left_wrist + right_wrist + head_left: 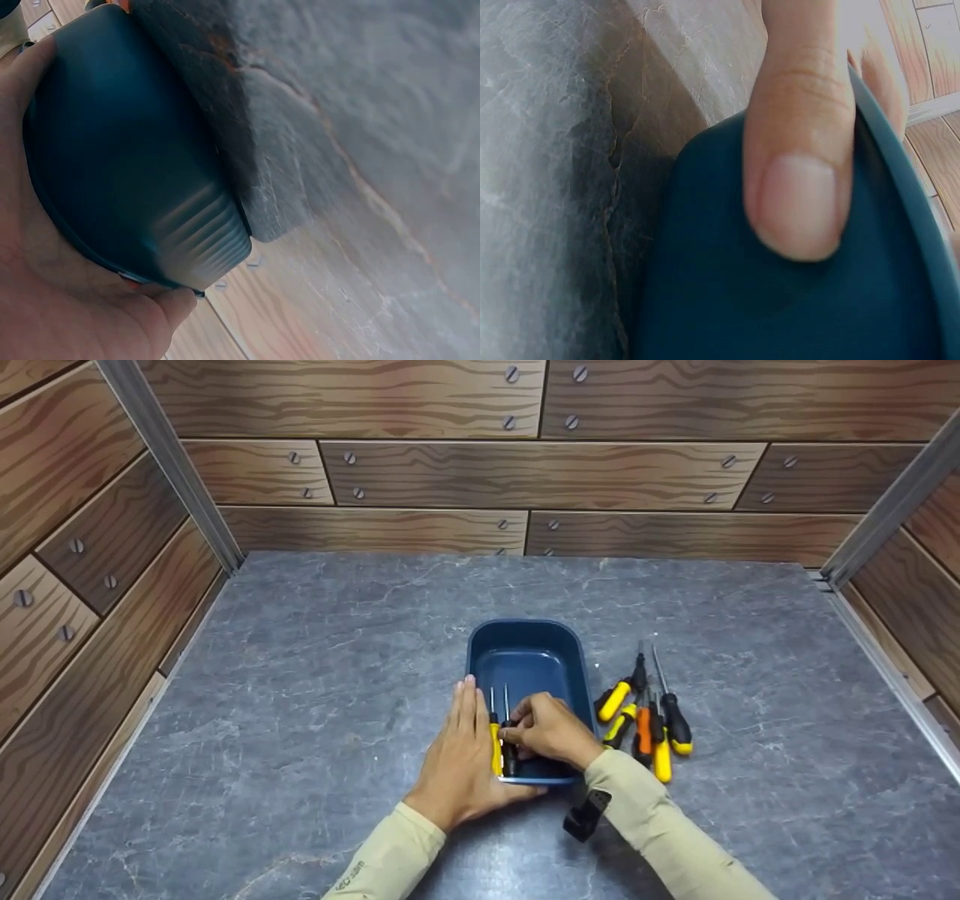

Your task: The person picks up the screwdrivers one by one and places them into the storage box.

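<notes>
A deep blue tray [529,626] holds a yellow-and-black screwdriver [495,742] along its left wall and a black-handled screwdriver [511,757] beside it, both with shafts toward the far end. My right hand [551,727] reaches over the tray's right side and pinches the black handle between thumb and fingertips. Straight fingers of my left hand [461,757] lie along the tray's left side, its thumb [802,202] pressed flat on the near outer wall. In the left wrist view, that hand [67,300] spans the tray's wall [127,150].
Right of the tray lie several tools bunched together, among them an orange-handled one [643,727], a yellow-handled one [661,761] and a black-and-yellow screwdriver [677,724]. Wood-patterned panels [420,472] stand around the grey marbled tabletop [322,682].
</notes>
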### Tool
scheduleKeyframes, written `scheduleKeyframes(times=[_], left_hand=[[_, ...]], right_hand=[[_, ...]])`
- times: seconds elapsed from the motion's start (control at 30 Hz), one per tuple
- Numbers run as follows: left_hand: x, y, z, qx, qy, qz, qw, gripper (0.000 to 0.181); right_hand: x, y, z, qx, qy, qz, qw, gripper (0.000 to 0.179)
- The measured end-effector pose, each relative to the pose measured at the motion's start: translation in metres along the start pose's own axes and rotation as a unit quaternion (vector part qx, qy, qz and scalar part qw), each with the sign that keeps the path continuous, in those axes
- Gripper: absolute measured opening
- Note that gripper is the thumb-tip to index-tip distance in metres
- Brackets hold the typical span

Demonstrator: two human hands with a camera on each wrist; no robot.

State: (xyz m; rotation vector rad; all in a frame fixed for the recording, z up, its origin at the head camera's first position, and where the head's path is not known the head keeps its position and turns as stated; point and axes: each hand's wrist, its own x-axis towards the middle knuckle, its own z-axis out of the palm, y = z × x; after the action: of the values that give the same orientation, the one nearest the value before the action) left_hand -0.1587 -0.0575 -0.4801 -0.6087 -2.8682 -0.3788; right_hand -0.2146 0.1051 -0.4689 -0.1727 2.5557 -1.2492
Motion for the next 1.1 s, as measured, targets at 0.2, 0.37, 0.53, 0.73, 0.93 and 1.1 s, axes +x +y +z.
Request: scheduleKeyframes(times=[0.2, 0.37, 0.53, 0.73, 0.93, 1.1], left_hand=[[0.000, 0.000, 0.001, 0.000, 0.006, 0.003, 1.0000, 0.139], [0.000, 0.000, 0.000, 0.008, 0.001, 0.005, 1.0000, 0.139], [0.001, 0.001, 0.000, 0.007, -0.013, 0.003, 0.9999, 0.140], [-0.001, 0.001, -0.002, -0.004, -0.010, -0.005, 0.9999, 0.139], [-0.001, 0.001, -0.001, -0.009, 0.004, -0.002, 0.9999, 0.139], [0.000, 0.001, -0.001, -0.010, -0.002, -0.003, 0.9999, 0.140]], right_hand=[[0.000, 0.000, -0.001, 0.005, -0.006, -0.006, 1.0000, 0.022], [-0.001, 0.000, -0.003, -0.001, -0.006, -0.010, 0.9999, 0.025], [-0.003, -0.002, -0.006, -0.024, 0.010, -0.010, 0.9996, 0.026], [-0.003, -0.005, -0.011, -0.096, 0.075, -0.045, 0.9916, 0.028], [-0.005, -0.008, -0.024, -0.101, 0.157, -0.111, 0.9762, 0.017], [-0.007, -0.004, -0.040, -0.102, 0.228, -0.179, 0.9515, 0.008]])
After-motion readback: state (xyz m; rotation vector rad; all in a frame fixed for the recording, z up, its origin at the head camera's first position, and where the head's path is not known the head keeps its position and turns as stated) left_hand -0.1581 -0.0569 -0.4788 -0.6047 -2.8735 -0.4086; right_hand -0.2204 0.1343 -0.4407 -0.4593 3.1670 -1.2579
